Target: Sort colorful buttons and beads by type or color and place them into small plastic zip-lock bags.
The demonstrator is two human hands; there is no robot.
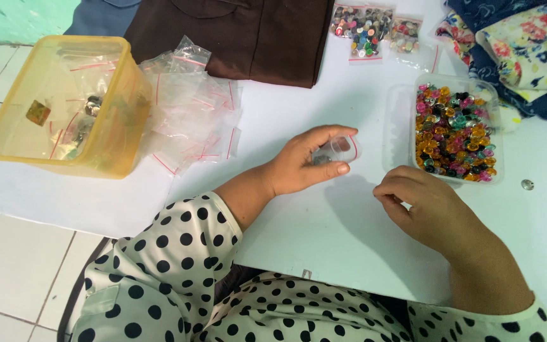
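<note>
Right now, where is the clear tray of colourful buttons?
In the head view, the clear tray of colourful buttons sits on the white table at the right, just beyond the right hand and below the floral fabric.

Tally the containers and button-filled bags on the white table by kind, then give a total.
Yellow plastic tub: 1
Clear tray of coloured buttons: 1
Bags of mixed buttons at the far edge: 3
Small bag held in the left hand: 1
Total: 6
The loose empty bags overlap too much to count.
</note>
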